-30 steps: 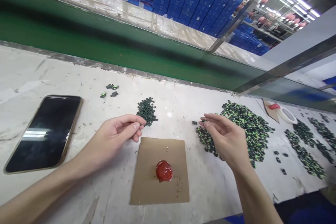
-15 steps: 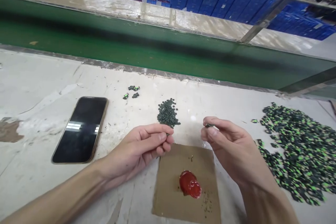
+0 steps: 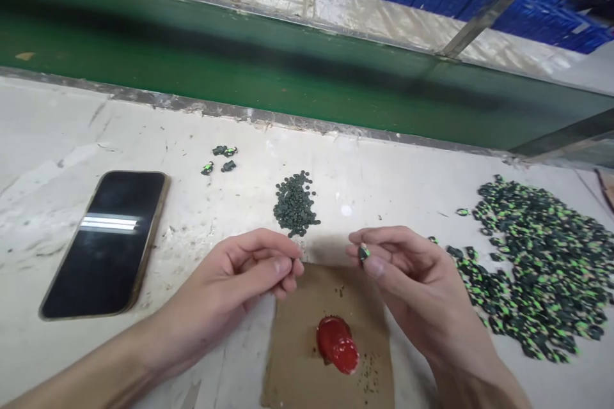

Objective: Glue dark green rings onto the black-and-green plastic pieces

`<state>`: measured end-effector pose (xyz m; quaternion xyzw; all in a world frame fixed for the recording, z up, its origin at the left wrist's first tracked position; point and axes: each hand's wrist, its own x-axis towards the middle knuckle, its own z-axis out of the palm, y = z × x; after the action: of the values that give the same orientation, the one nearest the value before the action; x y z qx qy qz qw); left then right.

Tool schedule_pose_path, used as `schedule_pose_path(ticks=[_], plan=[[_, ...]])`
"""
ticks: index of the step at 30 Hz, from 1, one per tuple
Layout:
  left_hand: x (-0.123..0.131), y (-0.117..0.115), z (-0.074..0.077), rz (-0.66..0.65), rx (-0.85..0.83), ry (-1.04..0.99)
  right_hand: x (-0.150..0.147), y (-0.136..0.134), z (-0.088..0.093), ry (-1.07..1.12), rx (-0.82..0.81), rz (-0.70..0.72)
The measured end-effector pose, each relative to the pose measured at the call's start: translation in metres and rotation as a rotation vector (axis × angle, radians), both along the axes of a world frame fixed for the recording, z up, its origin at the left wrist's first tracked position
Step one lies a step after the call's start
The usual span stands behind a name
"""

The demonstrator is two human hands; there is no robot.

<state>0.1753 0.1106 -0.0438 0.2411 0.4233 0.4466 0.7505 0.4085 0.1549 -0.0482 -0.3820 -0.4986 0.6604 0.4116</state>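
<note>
Between phone (image 3: pixel 105 252) and dark heap (image 3: pixel 549 262), left grip (image 3: pixel 240 278) is together; right grip (image 3: pixel 419 287) clamps a piece (image 3: pixel 364 254) near cardboard (image 3: pixel 293 348).

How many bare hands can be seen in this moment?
2: the left hand, on the near side of the dark disc pile, and the right hand, pinching a small green-and-black piece. No other hand shows.

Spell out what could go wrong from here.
The small dark piece sits at the fingertips of the right hand, so it might slip and drop onto the cardboard or the red blob.
The left hand is close to the pile of dark discs, and a careless move could scatter them.
</note>
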Motion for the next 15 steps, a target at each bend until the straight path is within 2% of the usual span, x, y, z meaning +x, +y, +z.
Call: schedule_pose_path(ticks=[3, 8, 15], plan=[[-0.0027, -0.0015, -0.0037, 0.028, 0.046, 0.118, 0.0004, -0.0023, -0.0025, 0.058, -0.041, 0.018], [-0.0065, -0.0016, -0.0065, -0.035, 0.113, 0.257, -0.0022, -0.0046, -0.0047, 0.075, -0.042, 0.015], [-0.0035, 0.0029, -0.0019, -0.013, 0.175, 0.315, -0.0024, -0.0072, -0.0049, 0.108, -0.06, 0.051]])
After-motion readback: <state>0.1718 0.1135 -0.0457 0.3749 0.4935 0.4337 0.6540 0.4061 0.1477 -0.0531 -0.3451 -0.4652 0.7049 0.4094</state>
